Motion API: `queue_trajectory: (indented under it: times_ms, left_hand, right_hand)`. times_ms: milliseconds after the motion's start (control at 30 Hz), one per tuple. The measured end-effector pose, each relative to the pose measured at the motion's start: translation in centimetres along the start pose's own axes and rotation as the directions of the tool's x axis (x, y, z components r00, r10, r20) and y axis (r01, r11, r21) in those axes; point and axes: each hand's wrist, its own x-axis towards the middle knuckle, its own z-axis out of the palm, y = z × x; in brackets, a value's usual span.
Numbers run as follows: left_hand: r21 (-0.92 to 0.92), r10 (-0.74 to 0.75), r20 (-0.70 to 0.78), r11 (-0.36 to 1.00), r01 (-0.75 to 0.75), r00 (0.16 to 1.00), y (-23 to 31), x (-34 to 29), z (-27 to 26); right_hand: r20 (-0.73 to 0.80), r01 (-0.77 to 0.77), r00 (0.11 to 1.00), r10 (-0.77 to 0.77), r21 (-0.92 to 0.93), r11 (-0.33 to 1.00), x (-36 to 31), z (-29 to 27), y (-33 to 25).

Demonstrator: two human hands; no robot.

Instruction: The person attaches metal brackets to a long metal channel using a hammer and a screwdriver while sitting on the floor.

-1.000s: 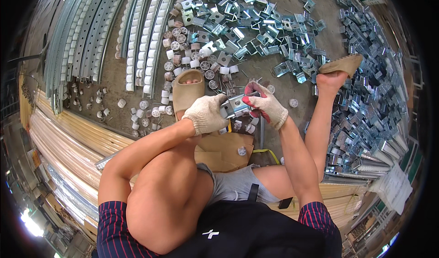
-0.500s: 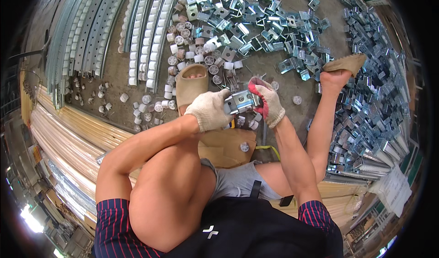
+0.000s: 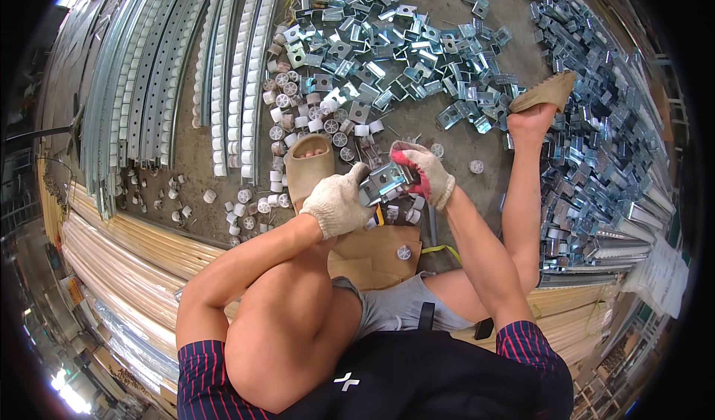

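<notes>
One shiny silver metal piece (image 3: 389,184), its face holed, is clasped by left grip (image 3: 339,202) and right grip (image 3: 432,173).

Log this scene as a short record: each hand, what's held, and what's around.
Held: silver metal bracket
Left hand: off-white glove, gripping its left end
Right hand: off-white glove with red, gripping its right end
Below hands: brown cardboard, white roller on it
Beyond: loose brackets on floor
Upper left: metal rails
Right: heaped metal pieces
</notes>
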Motion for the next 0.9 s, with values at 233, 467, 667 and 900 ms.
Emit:
queue_trajectory:
  times_ms: [233,467,667,900]
  left_hand:
    - [-0.034,-0.005,0.021,0.999,0.006,1.0,0.1,-0.3,-0.3]
    - [0.005,-0.032,0.032,0.999,0.032,0.999,0.0,-0.3,-0.5]
    - [0.005,-0.055,0.051,0.998,0.055,0.997,0.4,-0.3,-0.8]
    - [0.001,-0.022,0.032,1.0,0.022,0.999,-0.2,0.4,0.4]
  right_hand:
    - [-0.016,-0.143,0.989,0.144,0.052,0.988,1.3,-1.3,1.2]
    - [0.046,-0.16,0.987,0.154,0.186,0.969,2.0,0.1,0.5]
    - [0.14,0.016,0.99,-0.019,0.029,0.999,1.5,0.1,0.3]
    - [0.151,0.174,0.976,-0.159,-0.094,0.98,0.5,0.3,1.2]
